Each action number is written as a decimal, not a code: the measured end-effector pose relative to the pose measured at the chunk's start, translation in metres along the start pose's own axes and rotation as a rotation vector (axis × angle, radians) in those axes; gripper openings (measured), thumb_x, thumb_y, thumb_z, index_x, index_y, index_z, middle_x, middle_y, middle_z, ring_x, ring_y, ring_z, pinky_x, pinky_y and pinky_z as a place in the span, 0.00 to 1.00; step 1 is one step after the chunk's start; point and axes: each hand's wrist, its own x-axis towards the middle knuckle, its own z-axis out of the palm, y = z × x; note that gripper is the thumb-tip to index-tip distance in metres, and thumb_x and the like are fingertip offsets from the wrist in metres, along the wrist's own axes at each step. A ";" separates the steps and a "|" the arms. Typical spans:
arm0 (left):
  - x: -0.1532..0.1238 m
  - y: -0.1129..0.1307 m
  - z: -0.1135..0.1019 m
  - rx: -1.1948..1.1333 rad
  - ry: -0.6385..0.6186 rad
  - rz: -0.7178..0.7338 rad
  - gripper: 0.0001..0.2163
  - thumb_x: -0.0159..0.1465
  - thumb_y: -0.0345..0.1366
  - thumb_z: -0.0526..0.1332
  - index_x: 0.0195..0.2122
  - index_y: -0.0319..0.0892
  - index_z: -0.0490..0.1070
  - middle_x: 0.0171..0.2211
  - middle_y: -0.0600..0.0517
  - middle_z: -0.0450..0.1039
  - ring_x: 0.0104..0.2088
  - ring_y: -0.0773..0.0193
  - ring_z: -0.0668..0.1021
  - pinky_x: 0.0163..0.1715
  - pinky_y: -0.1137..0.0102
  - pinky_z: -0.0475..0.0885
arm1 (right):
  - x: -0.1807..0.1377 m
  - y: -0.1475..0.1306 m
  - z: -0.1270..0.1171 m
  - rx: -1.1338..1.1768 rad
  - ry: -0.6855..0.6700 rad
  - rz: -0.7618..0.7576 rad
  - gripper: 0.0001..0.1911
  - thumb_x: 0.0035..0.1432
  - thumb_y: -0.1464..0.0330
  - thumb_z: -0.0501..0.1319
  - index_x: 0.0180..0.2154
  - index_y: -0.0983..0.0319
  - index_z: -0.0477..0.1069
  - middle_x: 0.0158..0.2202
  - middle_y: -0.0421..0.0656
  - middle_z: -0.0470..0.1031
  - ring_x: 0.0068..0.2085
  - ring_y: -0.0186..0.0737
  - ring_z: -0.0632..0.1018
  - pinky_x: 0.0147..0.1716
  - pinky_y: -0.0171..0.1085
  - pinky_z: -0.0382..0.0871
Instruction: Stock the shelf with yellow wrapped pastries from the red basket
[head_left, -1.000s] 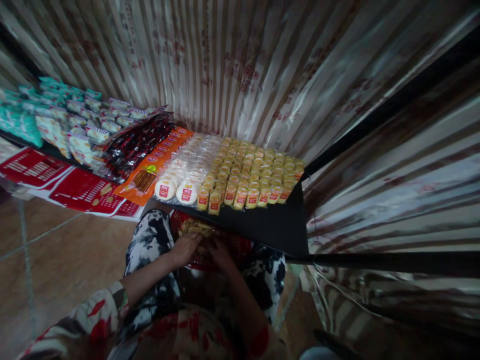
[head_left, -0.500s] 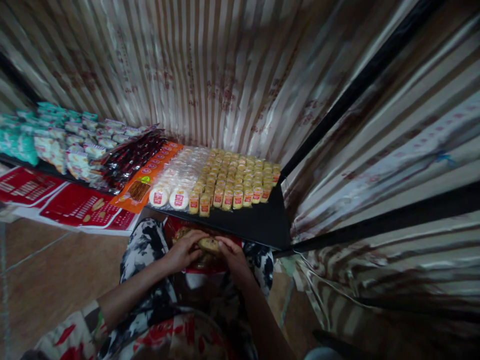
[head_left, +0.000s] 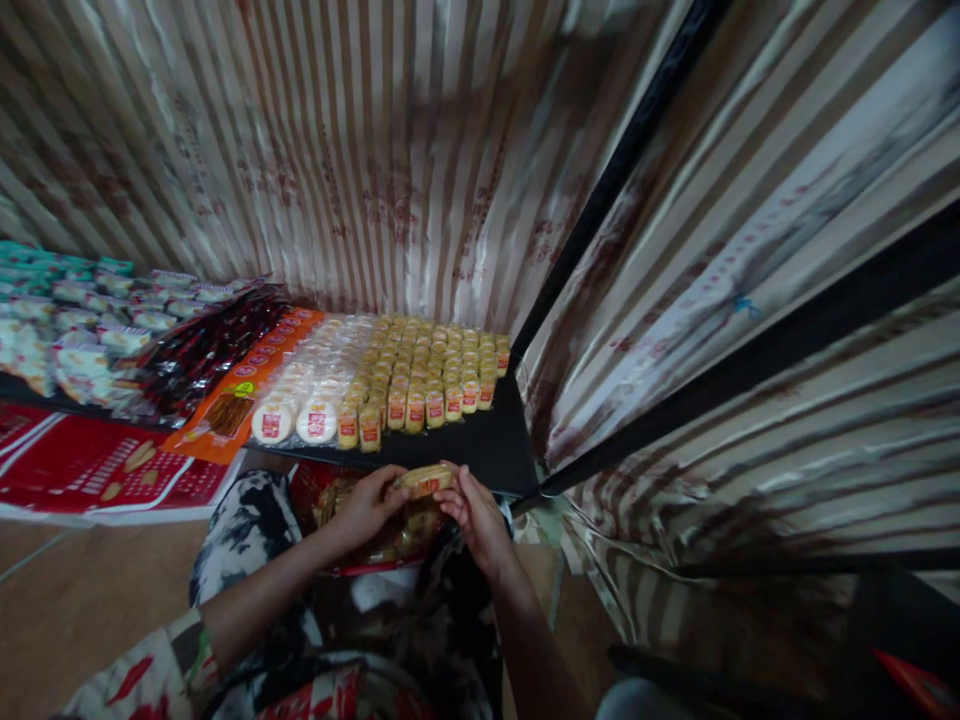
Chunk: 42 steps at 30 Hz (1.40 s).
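Both hands grip one wrapped yellow snack packet [head_left: 424, 481] just below the front edge of a black shelf [head_left: 491, 445]. My left hand [head_left: 365, 507] pinches its left end and my right hand [head_left: 471, 506] pinches its right end. Under the hands a red box [head_left: 307, 482] holding more such packets rests on my lap. On the shelf lie neat rows of the same yellow packets [head_left: 431, 372], with round white packets [head_left: 300, 400] to their left.
Orange packets [head_left: 238, 385], dark red packets [head_left: 196, 350] and teal and white packets [head_left: 60, 310] fill the shelf further left. Red cartons [head_left: 82, 465] lie below it. Striped fabric [head_left: 390, 150] hangs behind and to the right, crossed by black frame bars [head_left: 622, 150].
Both hands have lifted a yellow packet out of the red box up toward the shelf edge. The camera has swung to the right.
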 end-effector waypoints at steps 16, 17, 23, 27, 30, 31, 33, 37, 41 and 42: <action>0.064 0.035 0.011 -0.372 -0.071 -0.140 0.21 0.52 0.47 0.58 0.43 0.39 0.61 0.27 0.55 0.68 0.24 0.67 0.73 0.21 0.74 0.65 | 0.024 -0.002 -0.019 -0.245 0.116 -0.214 0.22 0.45 0.51 0.62 0.33 0.63 0.72 0.27 0.41 0.74 0.28 0.35 0.73 0.24 0.31 0.63; 0.072 0.037 0.012 -0.337 -0.053 -0.110 0.20 0.53 0.45 0.59 0.43 0.40 0.60 0.26 0.56 0.68 0.23 0.68 0.72 0.21 0.74 0.65 | 0.028 -0.001 -0.021 -0.257 0.131 -0.216 0.22 0.45 0.51 0.62 0.33 0.63 0.71 0.27 0.41 0.74 0.28 0.35 0.73 0.23 0.31 0.63; 0.122 0.060 0.019 -0.070 -0.088 0.185 0.09 0.56 0.39 0.56 0.34 0.39 0.65 0.24 0.56 0.68 0.24 0.70 0.70 0.25 0.74 0.66 | 0.047 -0.013 -0.030 -0.453 0.381 -0.435 0.26 0.50 0.56 0.58 0.48 0.63 0.65 0.42 0.49 0.71 0.39 0.41 0.74 0.33 0.37 0.70; 0.158 0.088 0.025 0.131 -0.081 0.337 0.10 0.56 0.35 0.55 0.38 0.40 0.68 0.31 0.54 0.72 0.30 0.68 0.73 0.32 0.74 0.67 | 0.051 -0.042 -0.030 -0.796 0.569 -0.785 0.22 0.56 0.60 0.52 0.51 0.62 0.64 0.52 0.51 0.65 0.52 0.45 0.66 0.46 0.44 0.66; 0.184 0.114 0.031 0.285 -0.056 0.402 0.12 0.57 0.34 0.55 0.42 0.41 0.69 0.35 0.52 0.73 0.34 0.65 0.73 0.36 0.72 0.67 | 0.058 -0.060 -0.029 -0.958 0.614 -0.923 0.20 0.59 0.64 0.49 0.51 0.62 0.64 0.54 0.50 0.65 0.55 0.45 0.64 0.52 0.48 0.60; 0.193 0.123 0.034 0.337 -0.043 0.410 0.12 0.57 0.34 0.55 0.42 0.41 0.69 0.35 0.51 0.73 0.35 0.64 0.74 0.37 0.71 0.67 | 0.062 -0.064 -0.029 -0.985 0.615 -0.939 0.20 0.60 0.65 0.48 0.52 0.62 0.64 0.54 0.50 0.65 0.56 0.45 0.63 0.53 0.48 0.59; 0.211 0.138 0.040 0.418 -0.025 0.414 0.13 0.58 0.33 0.55 0.44 0.40 0.70 0.38 0.49 0.74 0.37 0.62 0.74 0.39 0.70 0.67 | 0.072 -0.070 -0.032 -1.016 0.609 -0.946 0.20 0.60 0.66 0.47 0.52 0.63 0.63 0.55 0.51 0.64 0.56 0.44 0.63 0.53 0.47 0.59; 0.245 0.153 0.055 0.527 -0.061 0.451 0.14 0.58 0.31 0.54 0.45 0.41 0.70 0.43 0.46 0.73 0.42 0.58 0.74 0.43 0.67 0.66 | 0.095 -0.076 -0.043 -1.041 0.618 -0.932 0.22 0.60 0.67 0.45 0.55 0.65 0.60 0.57 0.52 0.61 0.58 0.44 0.61 0.54 0.48 0.58; 0.273 0.152 0.072 0.537 -0.073 0.484 0.11 0.58 0.31 0.55 0.41 0.41 0.72 0.42 0.47 0.73 0.43 0.58 0.74 0.44 0.66 0.66 | 0.117 -0.077 -0.056 -1.037 0.613 -0.932 0.23 0.60 0.69 0.45 0.56 0.66 0.59 0.58 0.52 0.61 0.59 0.44 0.61 0.55 0.48 0.57; 0.278 0.150 0.076 0.529 -0.068 0.483 0.11 0.58 0.30 0.55 0.40 0.41 0.72 0.41 0.46 0.73 0.43 0.57 0.73 0.44 0.65 0.66 | 0.122 -0.077 -0.059 -1.029 0.612 -0.931 0.24 0.59 0.70 0.45 0.56 0.66 0.58 0.57 0.52 0.61 0.59 0.44 0.61 0.56 0.48 0.57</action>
